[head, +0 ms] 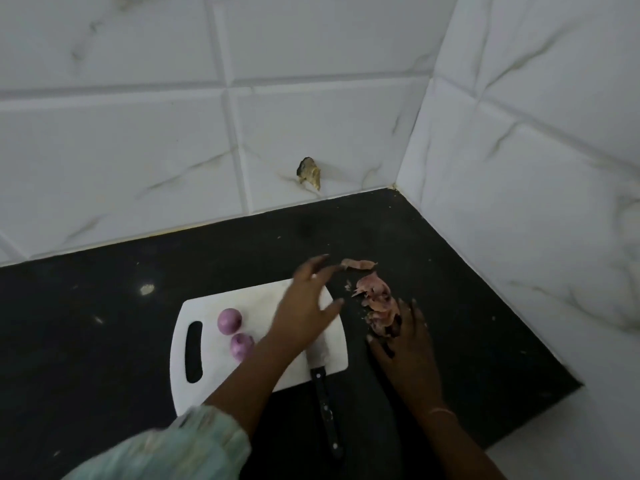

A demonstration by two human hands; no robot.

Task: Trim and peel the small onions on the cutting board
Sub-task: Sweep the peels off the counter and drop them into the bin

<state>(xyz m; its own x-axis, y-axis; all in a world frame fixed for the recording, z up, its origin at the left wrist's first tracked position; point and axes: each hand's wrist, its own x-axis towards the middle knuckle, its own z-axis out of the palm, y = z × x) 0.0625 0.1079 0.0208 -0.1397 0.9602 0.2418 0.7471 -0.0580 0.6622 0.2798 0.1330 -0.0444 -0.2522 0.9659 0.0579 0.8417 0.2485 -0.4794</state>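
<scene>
a white cutting board (263, 306) lies on a dark desk (104, 306) set in a corner of pale marbled wall tiles (138, 116). two small purple onions sit on the board near its handle slot (194, 351), both looking peeled: the far onion (229, 319) shows whole, while the near onion (241, 345) is partly covered on its right by the left forearm.

the left hand (306, 306) reaches across the board toward its far right corner, fingers spread and straight, holding nothing; its fingertips are smeared by motion blur, so i cannot tell whether they touch the board or the desk. its sleeve (180, 448), pale green, is cut off at the bottom edge.

the right hand (403, 344) lies on the desk just right of the board, fingers fairly straight against a pile of pinkish onion skins (377, 306). the near end of the pile is hidden under the fingers, and whether any skin is pinched cannot be made out; the grip looks loose and flat. a thin bangle (441, 411) shows at the wrist.

one loose skin (358, 264) lies apart beyond the pile. a knife (320, 382) rests with its blade on the board's right side, partly hidden by the left hand, its black handle sticking out over the desk. a brownish chip or stain (309, 174) marks the back wall; what it is stays unclear.
</scene>
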